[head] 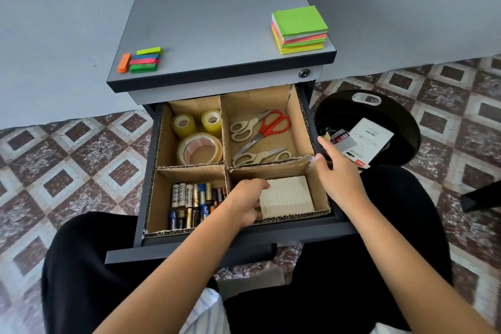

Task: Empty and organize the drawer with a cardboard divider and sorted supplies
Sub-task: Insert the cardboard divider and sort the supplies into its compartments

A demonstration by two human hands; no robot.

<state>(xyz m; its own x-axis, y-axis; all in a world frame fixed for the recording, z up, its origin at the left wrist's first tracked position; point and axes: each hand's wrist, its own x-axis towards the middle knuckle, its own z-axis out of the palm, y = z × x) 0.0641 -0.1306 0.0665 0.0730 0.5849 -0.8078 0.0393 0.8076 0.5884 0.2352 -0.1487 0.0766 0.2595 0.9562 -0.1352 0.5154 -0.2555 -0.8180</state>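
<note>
- The dark grey metal drawer [189, 255] of a grey-topped cabinet [211, 22] stands pulled out, lined with a brown corrugated cardboard divider [271, 171] that makes four compartments.
- The left hand [244, 203] reaches into the near right compartment, its fingers curled round the left edge of a cream lined paper pad [290, 198] that lies flat there, close to the compartment's near wall.
- The right hand [340, 173] rests at the drawer's right edge. Its thumb [319, 158] and forefinger are spread and fairly straight, and the thumb tip touches the divider where the cross wall meets the right wall. Its other fingers are hidden.
- The near left compartment holds mixed cylindrical batteries [192, 203] in two rows.
- The far left compartment holds three clear tape rolls [199, 141], the largest nearest.
- The far right compartment holds three pairs of scissors [260, 135], two with beige handles and one with red.
- A stack of neon square sticky notes [299, 30], green on top, sits at the cabinet top's near right corner.
- Small coloured index-flag pads [142, 60] lie at its near left corner.
- A round black bin [406, 127] stands on the patterned tile floor just right of the drawer, with white stapler packaging [363, 144] inside.
</note>
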